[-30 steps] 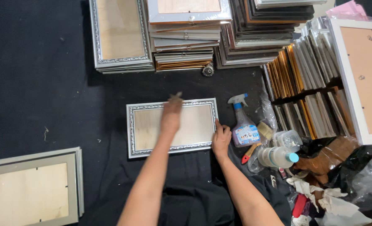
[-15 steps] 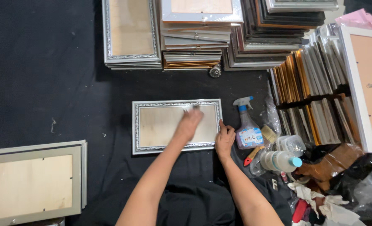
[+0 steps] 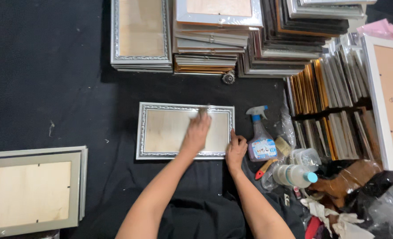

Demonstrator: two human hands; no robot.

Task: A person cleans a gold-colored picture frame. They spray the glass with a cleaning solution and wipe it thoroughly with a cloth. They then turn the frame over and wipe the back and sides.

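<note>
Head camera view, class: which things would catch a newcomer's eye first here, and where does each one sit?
At centre, a silver ornate picture frame lies flat on the black cloth, with the left hand flat on its panel and the right hand at its right edge. Tall stacks of frames crowd the top, and a spray bottle stands just right of the frame.

spray bottle right of frame: colourful label, perhaps blue-white.
</note>
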